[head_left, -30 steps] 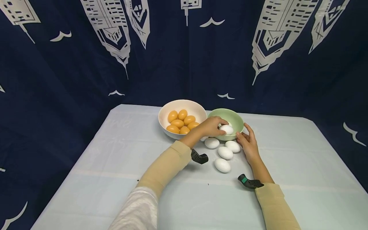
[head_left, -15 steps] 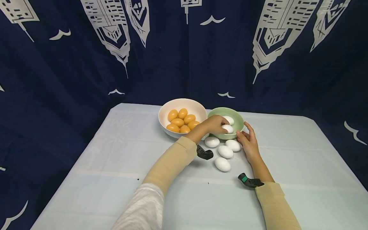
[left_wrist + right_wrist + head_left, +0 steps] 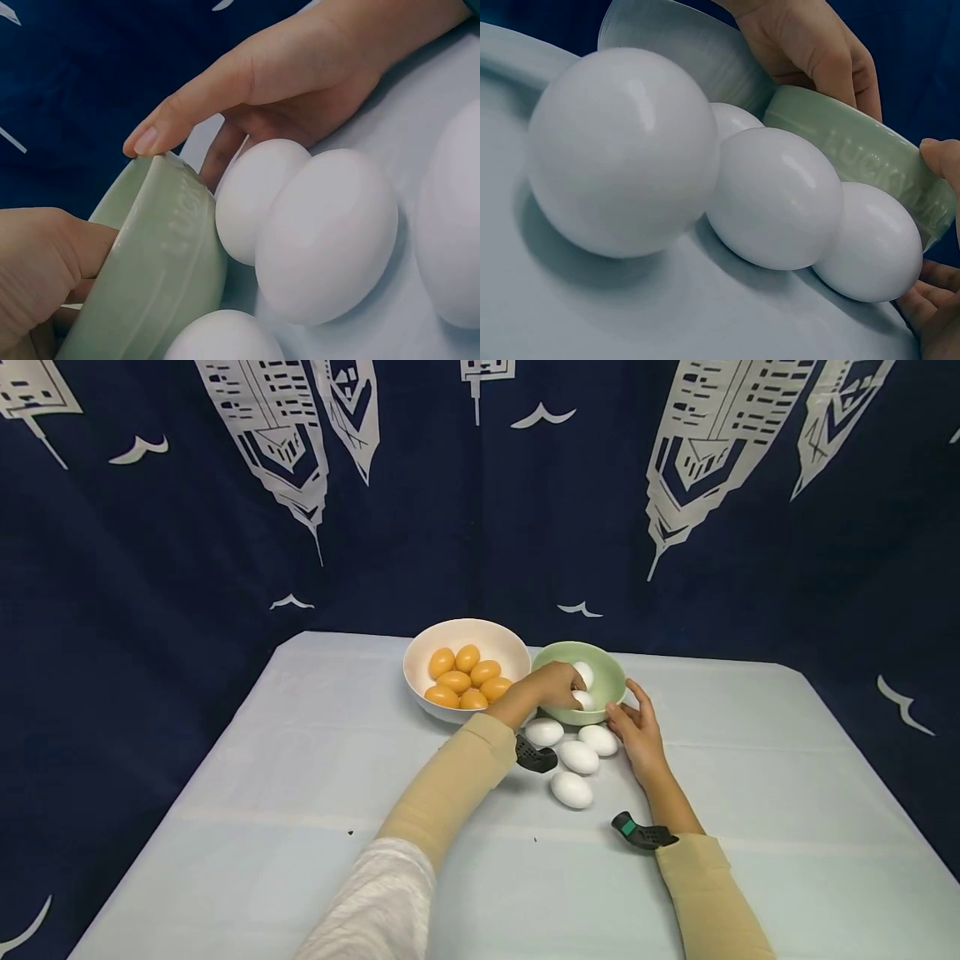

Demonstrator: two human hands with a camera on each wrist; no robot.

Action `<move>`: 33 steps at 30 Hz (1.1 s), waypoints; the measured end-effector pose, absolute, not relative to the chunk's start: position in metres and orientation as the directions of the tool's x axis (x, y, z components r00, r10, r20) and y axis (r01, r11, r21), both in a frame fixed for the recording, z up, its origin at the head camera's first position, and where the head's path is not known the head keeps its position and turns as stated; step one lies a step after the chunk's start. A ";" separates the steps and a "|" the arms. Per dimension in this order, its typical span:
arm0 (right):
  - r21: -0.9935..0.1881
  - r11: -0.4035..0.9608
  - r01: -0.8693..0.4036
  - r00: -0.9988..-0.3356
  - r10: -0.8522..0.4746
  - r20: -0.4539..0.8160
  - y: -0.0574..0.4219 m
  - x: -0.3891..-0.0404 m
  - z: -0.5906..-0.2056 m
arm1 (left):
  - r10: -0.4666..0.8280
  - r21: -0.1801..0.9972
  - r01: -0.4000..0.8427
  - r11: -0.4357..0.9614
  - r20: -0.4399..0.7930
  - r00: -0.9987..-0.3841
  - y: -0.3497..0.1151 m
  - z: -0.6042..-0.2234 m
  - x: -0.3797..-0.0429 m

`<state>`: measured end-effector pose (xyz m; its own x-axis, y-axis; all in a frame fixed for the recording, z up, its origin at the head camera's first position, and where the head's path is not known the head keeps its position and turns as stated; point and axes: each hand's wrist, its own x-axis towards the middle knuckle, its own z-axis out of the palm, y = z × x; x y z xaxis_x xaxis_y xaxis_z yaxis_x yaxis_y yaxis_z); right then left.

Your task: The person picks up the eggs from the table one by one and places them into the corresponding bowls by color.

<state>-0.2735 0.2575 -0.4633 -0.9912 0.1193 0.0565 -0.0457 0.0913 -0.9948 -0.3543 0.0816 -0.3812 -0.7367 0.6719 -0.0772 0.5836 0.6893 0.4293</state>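
A green bowl (image 3: 611, 672) with raised lettering on its outer wall stands at the table's far side. My left hand (image 3: 551, 685) reaches into it, fingers and thumb curled about a white egg (image 3: 582, 700) low inside. Just beyond those fingers another white egg (image 3: 583, 674) lies in the bowl. On the right, my right hand (image 3: 637, 735) holds the bowl, its thumb on the rim and its other fingers along the outside and underneath. In the left wrist view, white eggs (image 3: 326, 236) lie close against the bowl's outer wall.
Left of the green bowl stands a larger cream bowl (image 3: 510, 643) holding several orange-yellow eggs (image 3: 453, 681). Several white eggs (image 3: 572, 790) lie loose on the pale tablecloth (image 3: 300, 777) in front. A dark blue curtain (image 3: 450, 527) with white prints hangs behind the table.
My left hand has lowered its white egg deeper into the green bowl, and the other egg inside has come into sight. The right hand stays on the bowl. The head view has shifted slightly.
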 end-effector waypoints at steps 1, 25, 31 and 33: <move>-0.995 0.092 -0.042 -0.992 0.117 0.053 0.256 -0.274 -0.463 | 0.667 0.429 0.578 0.694 -0.082 -0.740 0.081 -0.382 -0.355; -0.995 0.089 -0.040 -0.991 0.126 0.051 0.254 -0.273 -0.462 | 0.675 0.471 0.571 0.672 -0.073 -0.734 0.081 -0.383 -0.356; -0.995 0.091 -0.051 -0.992 0.114 0.061 0.254 -0.273 -0.462 | 0.670 0.462 0.579 0.672 -0.045 -0.741 0.082 -0.385 -0.355; -0.995 0.088 -0.055 -0.992 0.109 0.065 0.254 -0.273 -0.462 | 0.663 0.452 0.580 0.678 -0.035 -0.748 0.082 -0.386 -0.355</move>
